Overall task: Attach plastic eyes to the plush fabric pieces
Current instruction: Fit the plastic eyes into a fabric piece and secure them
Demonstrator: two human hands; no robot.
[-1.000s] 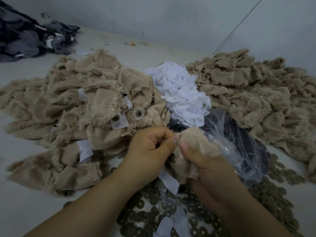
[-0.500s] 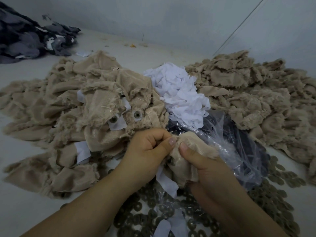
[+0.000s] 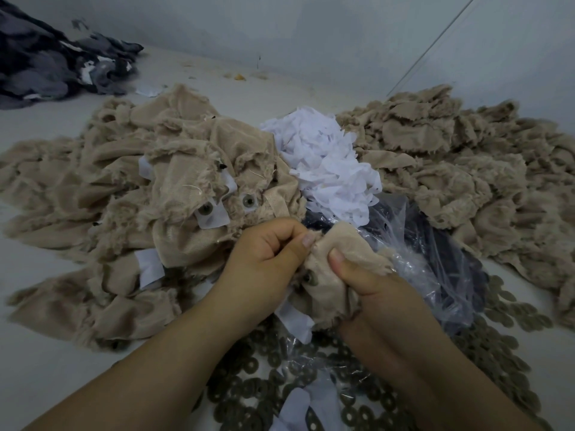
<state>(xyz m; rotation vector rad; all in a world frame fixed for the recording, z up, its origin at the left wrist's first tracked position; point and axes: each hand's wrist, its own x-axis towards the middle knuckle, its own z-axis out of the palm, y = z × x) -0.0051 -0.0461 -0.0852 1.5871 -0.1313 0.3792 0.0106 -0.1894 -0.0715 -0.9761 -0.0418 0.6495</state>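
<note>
Both forearms are cut off by the bottom edge; the right palm and the right fingers are hidden under the tan plush piece [image 3: 336, 275], only the thumb is seen on top. The left hand [image 3: 267, 262] is curled into a fist, thumb pressed against the upper left edge of the piece; what is pinched between its fingers cannot be made out. The right hand [image 3: 370, 293] is wrapped around the piece from below, thumb clamped on its top face. The piece is held bunched between the two hands, above the table, in front of the clear plastic bag [image 3: 435, 269]. One fitted plastic eye [image 3: 308, 277] is seen on the piece, just below and between the two thumbs, partly shadowed. A white backing strip [image 3: 295, 321] hangs from the piece's lower edge. Bag contents are dark and unreadable. The finished pile [image 3: 140, 188] lies left of the hands, two eye backs [image 3: 249, 200] showing on it with white tabs. A white scrap heap [image 3: 326, 160] sits behind the hands; a second tan pile [image 3: 466, 169] is to the right. Grey-brown washers [image 3: 497, 331] are spread on the table [image 3: 37, 368] under and right of the forearms. A dark fabric heap [image 3: 46, 66] at far left is cut off.
</note>
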